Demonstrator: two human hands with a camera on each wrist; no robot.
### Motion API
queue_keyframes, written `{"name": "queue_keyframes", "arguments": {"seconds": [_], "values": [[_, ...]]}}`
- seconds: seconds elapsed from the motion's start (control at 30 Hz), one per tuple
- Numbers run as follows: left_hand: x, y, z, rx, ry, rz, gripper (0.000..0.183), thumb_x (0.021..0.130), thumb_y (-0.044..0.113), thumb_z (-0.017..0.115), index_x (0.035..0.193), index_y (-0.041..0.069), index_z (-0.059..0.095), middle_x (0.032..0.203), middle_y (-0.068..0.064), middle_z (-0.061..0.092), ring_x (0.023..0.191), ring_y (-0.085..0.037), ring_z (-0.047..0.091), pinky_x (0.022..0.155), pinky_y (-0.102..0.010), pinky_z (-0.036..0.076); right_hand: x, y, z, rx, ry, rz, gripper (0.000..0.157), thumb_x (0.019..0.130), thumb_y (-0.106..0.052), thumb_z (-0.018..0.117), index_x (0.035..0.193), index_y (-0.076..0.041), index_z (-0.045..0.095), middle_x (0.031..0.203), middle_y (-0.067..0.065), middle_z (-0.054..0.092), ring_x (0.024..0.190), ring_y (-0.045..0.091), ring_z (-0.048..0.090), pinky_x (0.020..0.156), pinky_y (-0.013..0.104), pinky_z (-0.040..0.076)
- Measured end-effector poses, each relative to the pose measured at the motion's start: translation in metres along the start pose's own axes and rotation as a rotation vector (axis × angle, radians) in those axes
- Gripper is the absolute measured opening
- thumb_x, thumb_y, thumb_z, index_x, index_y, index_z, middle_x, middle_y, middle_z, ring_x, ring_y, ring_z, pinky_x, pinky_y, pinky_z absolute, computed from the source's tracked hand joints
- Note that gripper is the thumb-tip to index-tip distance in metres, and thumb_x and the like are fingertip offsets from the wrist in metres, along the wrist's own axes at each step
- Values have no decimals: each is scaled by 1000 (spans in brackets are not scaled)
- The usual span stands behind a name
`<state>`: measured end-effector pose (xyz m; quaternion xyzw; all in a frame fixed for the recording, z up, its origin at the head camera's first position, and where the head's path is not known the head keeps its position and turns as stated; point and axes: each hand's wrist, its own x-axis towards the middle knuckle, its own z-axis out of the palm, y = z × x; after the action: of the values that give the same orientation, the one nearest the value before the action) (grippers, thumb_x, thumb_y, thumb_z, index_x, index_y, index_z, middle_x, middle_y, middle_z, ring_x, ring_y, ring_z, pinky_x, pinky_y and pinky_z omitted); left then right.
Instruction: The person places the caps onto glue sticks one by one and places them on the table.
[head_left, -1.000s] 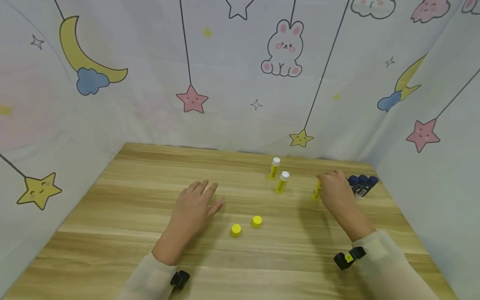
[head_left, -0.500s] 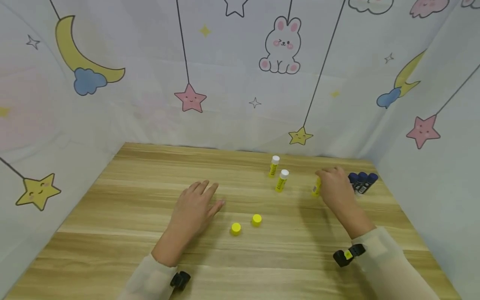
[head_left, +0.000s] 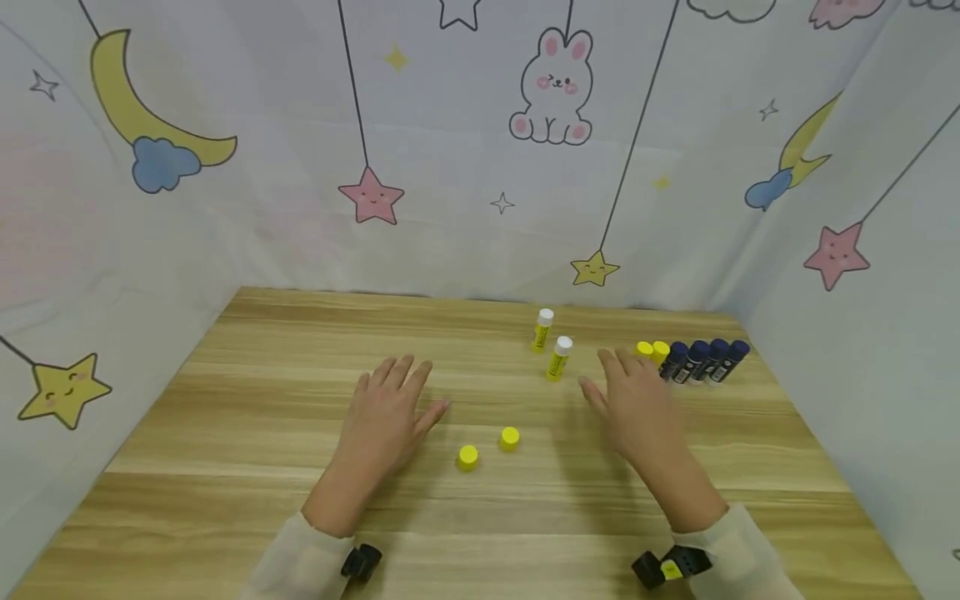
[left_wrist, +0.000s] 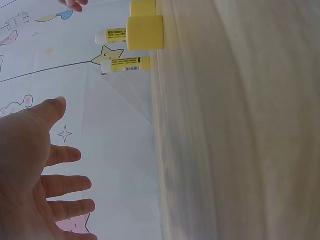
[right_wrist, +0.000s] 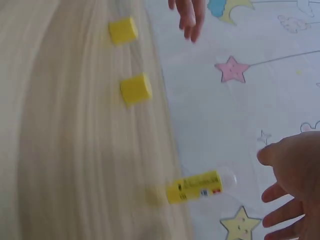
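Note:
Two yellow glue sticks with white tops, a farther one (head_left: 541,335) and a nearer one (head_left: 557,364), stand upright toward the back of the wooden table. Two loose yellow caps, a left one (head_left: 468,457) and a right one (head_left: 510,439), sit between the hands. My left hand (head_left: 382,417) is spread low over the table, left of the caps, holding nothing. My right hand (head_left: 637,408), fingers extended and holding nothing, hovers right of the nearer stick. Beyond it, two yellow-topped sticks (head_left: 660,351) show, partly hidden by this hand. The right wrist view has one white-topped stick (right_wrist: 197,187) near the fingers.
Several navy-capped glue sticks (head_left: 699,361) stand in a row at the right, beside the yellow-topped ones. A white patterned cloth (head_left: 450,250) hangs behind the table and along both sides. Each sleeve bears a black wrist camera, such as the right one (head_left: 670,567).
My right hand has let go of the yellow glue stick beside the navy row and moved left and nearer, its fingers opening. My left hand stays put.

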<state>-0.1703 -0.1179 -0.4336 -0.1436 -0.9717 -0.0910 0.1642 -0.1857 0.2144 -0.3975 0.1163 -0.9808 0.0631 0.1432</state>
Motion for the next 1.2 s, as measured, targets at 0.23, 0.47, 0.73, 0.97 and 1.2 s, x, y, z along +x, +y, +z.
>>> {"name": "queue_keyframes", "arguments": {"seconds": [0.23, 0.47, 0.73, 0.97, 1.2], "values": [[-1, 2, -2, 5, -48, -55, 73, 98, 64, 53, 153, 16, 47, 159, -16, 40, 146, -42, 35, 110, -73, 30, -13, -28, 26, 40, -166, 96, 83, 102, -65, 39, 157, -3, 35, 159, 30, 30, 145, 53, 28, 114, 68, 28], [-3, 2, -1, -1, -59, -75, 77, 97, 68, 49, 155, 18, 44, 161, -15, 36, 149, -42, 30, 111, -73, 27, -21, -35, 40, 209, -217, 217, 91, 100, -70, 38, 159, -3, 26, 163, 29, 21, 150, 51, 17, 115, 70, 24], [-4, 5, 3, -36, -74, -76, 77, 97, 67, 51, 154, 16, 44, 160, -17, 38, 147, -43, 32, 110, -74, 28, -23, -32, 44, 279, -194, 271, 88, 102, -64, 41, 159, 0, 23, 163, 28, 21, 150, 48, 17, 119, 64, 21], [-5, 10, -1, -120, -133, -60, 80, 97, 66, 52, 155, 12, 42, 151, -21, 49, 131, -44, 52, 102, -59, 48, -13, -30, 51, 402, -145, 303, 78, 103, -51, 51, 156, 2, 29, 159, 27, 32, 147, 46, 29, 120, 59, 24], [-3, 23, -6, -177, -271, -83, 79, 96, 65, 54, 154, 13, 43, 142, -17, 58, 126, -39, 59, 97, -54, 53, -5, -32, 54, 584, -112, 401, 71, 101, -43, 61, 153, -1, 39, 154, 24, 44, 143, 43, 39, 117, 58, 32]]}}
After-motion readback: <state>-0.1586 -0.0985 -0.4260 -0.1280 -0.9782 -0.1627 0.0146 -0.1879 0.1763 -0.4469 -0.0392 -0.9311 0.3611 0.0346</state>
